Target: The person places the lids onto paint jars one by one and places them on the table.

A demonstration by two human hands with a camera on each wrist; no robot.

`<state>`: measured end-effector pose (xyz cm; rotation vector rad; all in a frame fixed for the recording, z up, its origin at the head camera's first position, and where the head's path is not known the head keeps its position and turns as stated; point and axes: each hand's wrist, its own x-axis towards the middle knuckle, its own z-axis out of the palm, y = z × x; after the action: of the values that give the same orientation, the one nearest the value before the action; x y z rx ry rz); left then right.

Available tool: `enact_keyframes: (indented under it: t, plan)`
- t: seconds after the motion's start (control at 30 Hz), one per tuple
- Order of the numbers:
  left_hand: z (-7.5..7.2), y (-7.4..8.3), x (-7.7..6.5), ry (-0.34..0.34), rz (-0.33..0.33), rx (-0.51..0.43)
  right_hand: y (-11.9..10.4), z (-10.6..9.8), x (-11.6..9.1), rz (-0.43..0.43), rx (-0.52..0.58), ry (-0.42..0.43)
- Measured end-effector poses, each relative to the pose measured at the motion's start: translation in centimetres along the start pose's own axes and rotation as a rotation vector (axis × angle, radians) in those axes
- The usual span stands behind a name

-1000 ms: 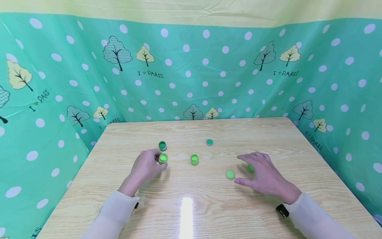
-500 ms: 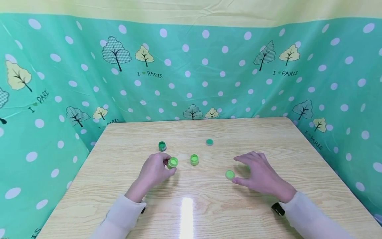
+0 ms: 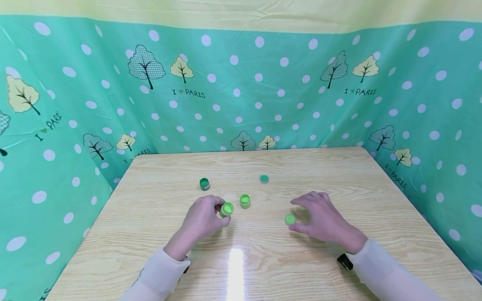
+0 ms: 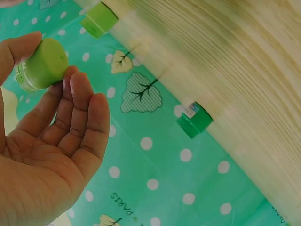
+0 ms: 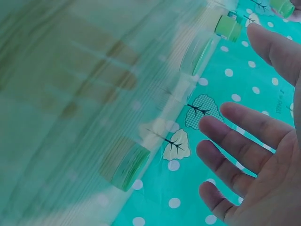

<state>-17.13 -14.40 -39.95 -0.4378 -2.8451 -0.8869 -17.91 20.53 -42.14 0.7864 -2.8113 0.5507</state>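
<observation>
Pinching a small cylindrical light-green plastic jar (image 3: 227,208) with the left hand (image 3: 203,216): thumb one side, fingertips the other. Jar is tilted, mouth up, no lid on, just left of a bright-green plastic jar (image 3: 245,201) that stands on the pale wood-grain tabletop (image 3: 158,175). A dark-green plastic jar (image 3: 204,184) stands farther back, to the left.

Right hand (image 3: 320,217) has nothing in it: thumb and fingers spread over a flat round light-green plastic lid (image 3: 290,219), thumb right beside it. Can't tell from here if they touch. Right wrist view also gives me another round green lid (image 5: 129,167) near that hand. A round teal-green lid (image 3: 264,179) lies farther back, apart from both hands.

My read: matching step, light-green jar to light-green lid, lid not yet gripped. Next move calls for closing the right fingers on the lid's rim and lifting, jar held level.
</observation>
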Motion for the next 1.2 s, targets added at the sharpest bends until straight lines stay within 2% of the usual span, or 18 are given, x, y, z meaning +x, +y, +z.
enact_keyframes:
  t: [0.8, 1.2]
  plan:
    - [0.8, 1.5, -0.7, -0.054, 0.088, -0.021, -0.8, 1.1, 0.9, -0.036, -0.055, -0.054]
    - [1.6, 2.2, -0.9, -0.083, 0.124, -0.034, -1.0, 1.6, 1.1, -0.020, -0.073, -0.112]
